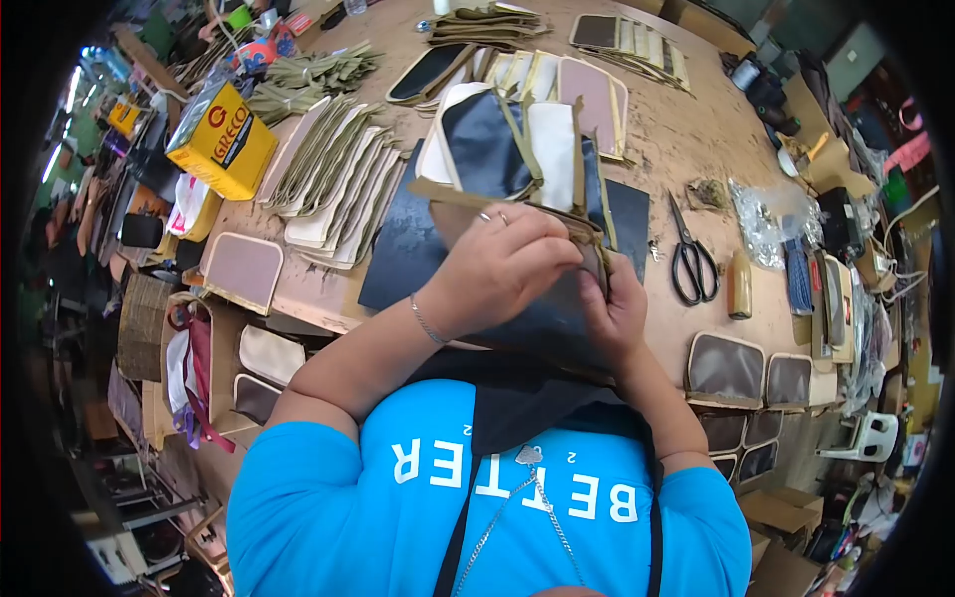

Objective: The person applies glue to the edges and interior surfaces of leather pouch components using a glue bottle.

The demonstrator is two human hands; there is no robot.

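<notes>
My left hand [502,267] and my right hand [617,310] both grip a dark fabric bag piece [552,320] with tan strap trim, held close to my body at the near edge of the wooden table [686,139]. The left hand, with rings and a bracelet, covers the piece's top edge; the right hand pinches its right side from below. Just beyond my hands lies a stack of dark and cream panels [497,144] with olive straps on a dark sheet [403,244].
Black scissors [693,264] and a small tan bottle [739,286] lie to the right. A yellow box [221,139] stands at the left, beside fanned cream panels [338,194]. Olive straps [313,80] and more panels fill the far side. Finished pieces [726,370] hang off the near edge.
</notes>
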